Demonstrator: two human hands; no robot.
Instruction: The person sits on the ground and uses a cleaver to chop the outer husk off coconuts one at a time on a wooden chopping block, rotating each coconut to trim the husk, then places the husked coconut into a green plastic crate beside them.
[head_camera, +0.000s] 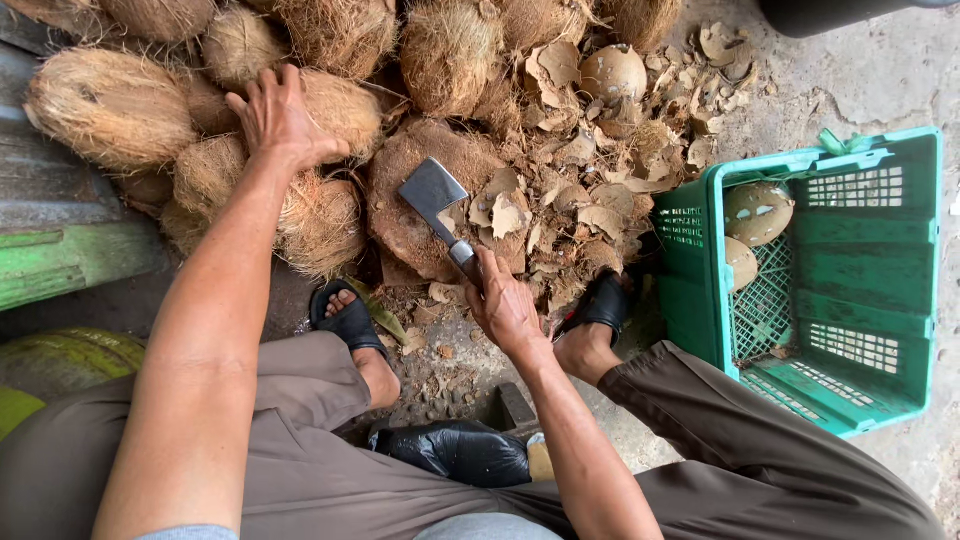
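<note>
Seated low, knees spread, looking down on a round brown husk-worn chopping stump (420, 205). Right hand (503, 305) clamped around the dark handle of a short steel cleaver with a broad rectangular blade (432, 190), blade lying flat on top of the stump, edge toward its middle. Left hand (278, 120) stretched out past the stump's left side, fingers spread apart and pressed on a brown fibrous husked coconut (335, 110); whether gripping or only resting, cannot tell.

Crowded behind and left of the stump by a heap of shaggy tan coconuts (110, 105), touching one another right up to the stump's edge. Littered to the right of the stump with pale curled shell and husk chips (590, 190), spilling down to the black sandal (605, 300) on the right foot; another black sandal (345, 320) just below the stump's left edge. Well right of the stump, a green slotted plastic crate (850, 330), open-topped, with two smooth peeled coconuts (757, 212) in its near-left corner and the remaining floor of the crate free. Open room only in the narrow gap between the feet, below the stump.

Underfoot, grey rough concrete floor (880, 70), gritty with crumbs. Far left of the stump, a green painted board (60, 265).
</note>
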